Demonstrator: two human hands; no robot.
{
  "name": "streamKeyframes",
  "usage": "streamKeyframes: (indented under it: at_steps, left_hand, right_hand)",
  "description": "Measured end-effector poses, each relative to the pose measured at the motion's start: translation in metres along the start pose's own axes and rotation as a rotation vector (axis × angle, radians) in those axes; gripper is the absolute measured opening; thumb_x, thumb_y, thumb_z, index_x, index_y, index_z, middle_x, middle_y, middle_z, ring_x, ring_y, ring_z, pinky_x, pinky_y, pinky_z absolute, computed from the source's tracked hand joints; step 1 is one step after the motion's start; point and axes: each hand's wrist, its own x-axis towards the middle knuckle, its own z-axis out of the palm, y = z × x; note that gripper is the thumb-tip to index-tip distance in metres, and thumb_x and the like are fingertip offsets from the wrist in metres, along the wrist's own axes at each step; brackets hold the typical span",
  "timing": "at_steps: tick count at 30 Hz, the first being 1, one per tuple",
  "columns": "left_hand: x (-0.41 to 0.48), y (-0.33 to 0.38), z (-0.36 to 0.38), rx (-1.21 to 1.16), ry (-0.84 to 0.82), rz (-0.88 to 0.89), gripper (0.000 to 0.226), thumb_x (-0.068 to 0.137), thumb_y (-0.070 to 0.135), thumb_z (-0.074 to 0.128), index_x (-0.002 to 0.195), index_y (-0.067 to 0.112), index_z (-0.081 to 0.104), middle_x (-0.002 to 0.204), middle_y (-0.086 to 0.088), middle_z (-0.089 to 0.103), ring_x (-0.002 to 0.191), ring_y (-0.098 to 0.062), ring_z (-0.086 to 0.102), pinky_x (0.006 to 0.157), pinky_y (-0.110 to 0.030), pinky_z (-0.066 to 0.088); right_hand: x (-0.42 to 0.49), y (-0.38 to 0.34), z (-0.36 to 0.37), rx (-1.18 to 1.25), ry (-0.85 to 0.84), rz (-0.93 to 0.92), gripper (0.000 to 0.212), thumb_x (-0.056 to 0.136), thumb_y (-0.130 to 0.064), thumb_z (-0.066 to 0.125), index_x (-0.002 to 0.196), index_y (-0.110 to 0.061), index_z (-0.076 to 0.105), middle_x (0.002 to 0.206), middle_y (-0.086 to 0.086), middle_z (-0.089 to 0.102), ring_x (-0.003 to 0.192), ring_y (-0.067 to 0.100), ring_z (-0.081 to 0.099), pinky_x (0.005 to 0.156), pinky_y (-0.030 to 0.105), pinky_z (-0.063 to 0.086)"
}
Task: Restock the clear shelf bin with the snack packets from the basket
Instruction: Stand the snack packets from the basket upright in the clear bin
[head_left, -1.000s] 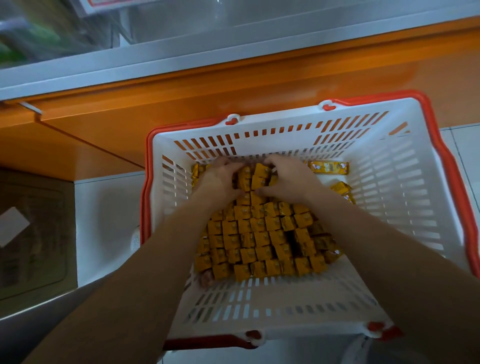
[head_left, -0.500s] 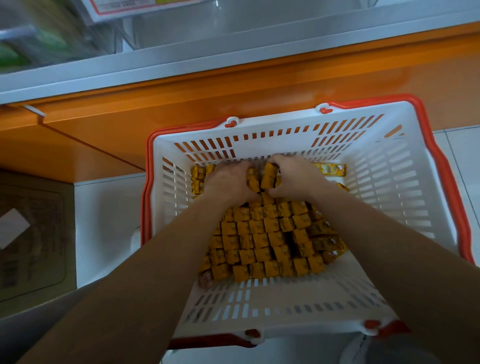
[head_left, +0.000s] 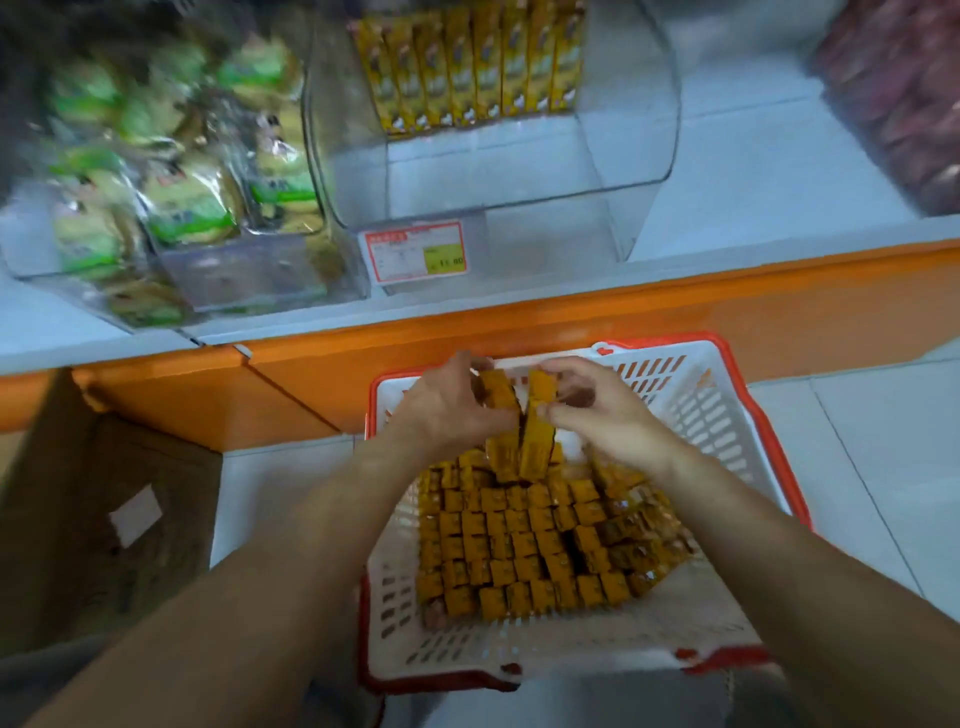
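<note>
Left hand (head_left: 445, 402) and right hand (head_left: 605, 410) both grip a bunch of snack packets (head_left: 522, 421) above the basket (head_left: 727, 415); more packets fill it; clear shelf bin (head_left: 623, 156) above, partly stocked

Single view: a wide-angle head camera looks forward and steeply down from above. The basket (head_left: 717, 415) lies close below at lower centre; the shelf (head_left: 753, 171) with its clear bin (head_left: 644, 156) fills the upper frame, edges blurred.
</note>
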Motion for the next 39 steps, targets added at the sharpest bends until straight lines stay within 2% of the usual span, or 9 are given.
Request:
streamKeyframes:
  at_steps: [4, 9, 12, 17, 22, 26, 30, 35, 39]
  left_hand:
    - [-0.043, 0.046, -0.037, -0.328, 0.199, 0.000, 0.048, 0.080, 0.049, 0.080, 0.115, 0.019, 0.068, 0.095, 0.010, 0.071, 0.088, -0.010, 0.067, 0.065, -0.016, 0.049]
    - [-0.101, 0.098, -0.070, -0.647, 0.373, 0.071, 0.071, 0.059, 0.074, 0.073, 0.098, 0.015, 0.067, 0.080, 0.006, 0.066, 0.071, -0.010, 0.062, 0.064, -0.029, 0.049]
    - [-0.122, 0.118, -0.078, -0.856, 0.392, 0.081, 0.074, 0.053, 0.074, 0.077, 0.105, 0.024, 0.063, 0.081, 0.014, 0.074, 0.072, -0.003, 0.072, 0.060, -0.017, 0.054]
    - [-0.134, 0.129, -0.089, -0.948, 0.355, 0.079, 0.069, 0.057, 0.068, 0.084, 0.102, 0.019, 0.066, 0.084, -0.003, 0.077, 0.080, -0.023, 0.077, 0.074, -0.042, 0.063]
    - [-0.132, 0.126, -0.112, -1.050, 0.369, 0.049, 0.072, 0.049, 0.060, 0.089, 0.101, 0.019, 0.062, 0.078, -0.001, 0.074, 0.072, -0.023, 0.076, 0.061, -0.035, 0.060]
    - [-0.125, 0.119, -0.141, -1.013, 0.361, 0.025, 0.074, 0.051, 0.058, 0.091, 0.107, 0.021, 0.061, 0.079, 0.002, 0.078, 0.074, -0.022, 0.078, 0.058, -0.034, 0.061]
    - [-0.111, 0.105, -0.164, -0.929, 0.354, -0.013, 0.082, 0.055, 0.058, 0.092, 0.118, 0.020, 0.057, 0.093, -0.007, 0.078, 0.085, -0.029, 0.077, 0.077, -0.049, 0.063]
    - [-0.093, 0.078, -0.183, -0.925, 0.390, -0.008, 0.089, 0.047, 0.062, 0.093, 0.119, 0.024, 0.058, 0.088, -0.001, 0.078, 0.082, -0.028, 0.077, 0.071, -0.049, 0.064]
    - [-0.080, 0.057, -0.194, -0.901, 0.469, -0.060, 0.101, 0.040, 0.071, 0.089, 0.125, 0.031, 0.054, 0.101, 0.003, 0.074, 0.092, -0.021, 0.075, 0.082, -0.047, 0.063]
  right_hand:
    - [-0.036, -0.071, 0.005, 0.393, 0.110, 0.060, 0.046, 0.083, -0.047, 0.072, 0.120, -0.019, 0.065, 0.112, 0.010, 0.072, 0.094, 0.017, 0.073, 0.071, 0.035, 0.060]
    - [-0.089, -0.155, 0.020, 0.563, 0.282, -0.053, 0.031, 0.099, -0.041, 0.055, 0.095, -0.021, 0.078, 0.094, 0.008, 0.078, 0.091, 0.027, 0.075, 0.079, 0.043, 0.059]
    - [-0.111, -0.192, 0.027, 0.648, 0.290, -0.050, 0.042, 0.102, -0.044, 0.049, 0.096, -0.013, 0.077, 0.088, 0.011, 0.078, 0.081, 0.027, 0.076, 0.056, 0.034, 0.059]
    - [-0.122, -0.216, 0.033, 0.509, 0.493, -0.129, 0.046, 0.102, -0.044, 0.048, 0.085, -0.009, 0.073, 0.083, 0.016, 0.074, 0.085, 0.038, 0.071, 0.077, 0.054, 0.058]
    - [-0.122, -0.223, 0.033, 0.539, 0.298, -0.240, 0.018, 0.097, -0.027, 0.062, 0.101, -0.017, 0.076, 0.096, 0.000, 0.078, 0.093, 0.013, 0.074, 0.072, 0.023, 0.058]
    - [-0.110, -0.230, 0.029, 0.672, 0.165, -0.182, 0.020, 0.098, -0.022, 0.060, 0.093, -0.019, 0.079, 0.096, 0.008, 0.078, 0.089, 0.022, 0.075, 0.074, 0.035, 0.060]
    - [-0.085, -0.238, 0.022, 0.677, 0.161, -0.130, 0.022, 0.098, -0.022, 0.059, 0.110, -0.009, 0.072, 0.103, 0.012, 0.076, 0.095, 0.027, 0.074, 0.076, 0.040, 0.059]
    - [-0.026, -0.250, 0.011, 0.545, 0.124, -0.148, 0.019, 0.095, -0.015, 0.061, 0.111, -0.009, 0.070, 0.101, 0.008, 0.076, 0.087, 0.024, 0.071, 0.068, 0.032, 0.056]
    - [0.026, -0.260, 0.006, 0.388, 0.061, -0.130, 0.024, 0.099, -0.020, 0.059, 0.121, -0.025, 0.064, 0.104, 0.005, 0.071, 0.086, 0.025, 0.072, 0.075, 0.049, 0.059]
